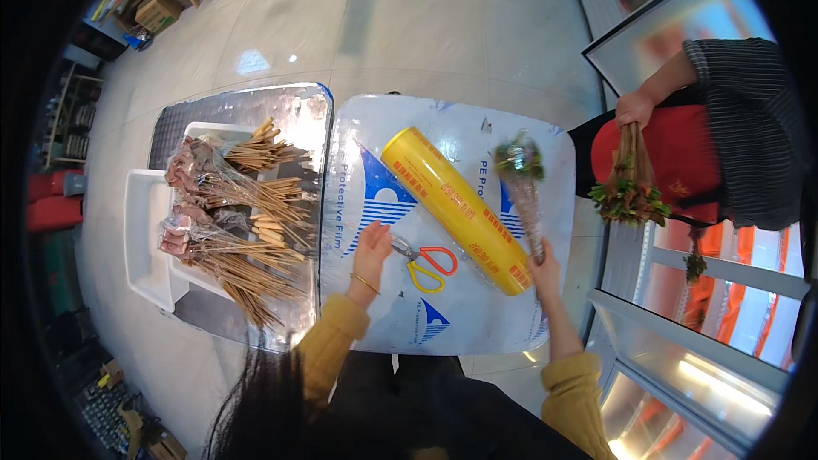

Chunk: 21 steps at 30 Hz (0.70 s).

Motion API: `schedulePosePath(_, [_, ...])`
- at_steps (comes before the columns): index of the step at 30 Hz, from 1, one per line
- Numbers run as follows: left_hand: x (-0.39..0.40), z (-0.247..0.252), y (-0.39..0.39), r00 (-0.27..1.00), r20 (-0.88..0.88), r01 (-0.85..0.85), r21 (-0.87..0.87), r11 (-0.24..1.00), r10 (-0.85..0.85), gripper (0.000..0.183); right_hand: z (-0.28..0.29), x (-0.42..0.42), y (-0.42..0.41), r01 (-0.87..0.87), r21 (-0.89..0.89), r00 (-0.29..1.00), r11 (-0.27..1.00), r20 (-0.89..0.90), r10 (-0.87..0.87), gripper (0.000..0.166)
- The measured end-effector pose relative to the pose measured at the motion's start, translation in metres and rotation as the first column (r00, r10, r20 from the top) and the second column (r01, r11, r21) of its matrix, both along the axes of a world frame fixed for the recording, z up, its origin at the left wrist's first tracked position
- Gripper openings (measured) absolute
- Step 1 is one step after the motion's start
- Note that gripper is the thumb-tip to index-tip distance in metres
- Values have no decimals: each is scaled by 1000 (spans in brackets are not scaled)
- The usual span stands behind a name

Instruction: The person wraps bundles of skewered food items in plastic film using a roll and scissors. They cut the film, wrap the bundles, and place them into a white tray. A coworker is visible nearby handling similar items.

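Observation:
My right hand [543, 268] grips the lower end of a bundle of skewers with leafy greens [521, 163], which looks wrapped in clear film; the greens point away from me. Beside it, a big yellow roll of cling film [457, 207] lies diagonally on the table. Left of the roll, my left hand [372, 257] is raised with its fingers apart and holds nothing. Scissors with one red and one yellow handle [425, 268] rest between that hand and the roll. Several film-wrapped bundles of meat on wooden skewers [236, 230] lie at the left, over white plastic trays [144, 236].
The table [498, 332] is covered with printed protective film; a metal-topped table [300, 99] adjoins it on the left. At the right, another person [735, 134] in a striped top holds a bundle of leafy skewers [632, 185]. Glass-doored display cabinets [690, 351] stand along the right.

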<state>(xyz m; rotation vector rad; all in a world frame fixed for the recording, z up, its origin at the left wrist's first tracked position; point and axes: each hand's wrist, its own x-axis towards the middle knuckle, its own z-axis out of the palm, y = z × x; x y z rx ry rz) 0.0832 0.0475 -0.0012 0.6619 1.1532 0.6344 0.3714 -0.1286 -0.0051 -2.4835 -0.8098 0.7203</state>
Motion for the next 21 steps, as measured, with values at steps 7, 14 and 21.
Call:
schedulePosePath(7, [13,-91,69,973,-231,-37,-68,997,20,37,-127,144,3,-86,-10,963,996,254,86,54])
schedulePosePath(14, [82,-148,121,951,-135,-304,-578,758,278,45,-68,96,-17,89,304,959,949,230,-164,20])
schedulePosePath(21, [90,-164,130,829,-163,-533,-521,666,535,18,-74,-94,-63,663,-368,-121,652,-912,-392,22])
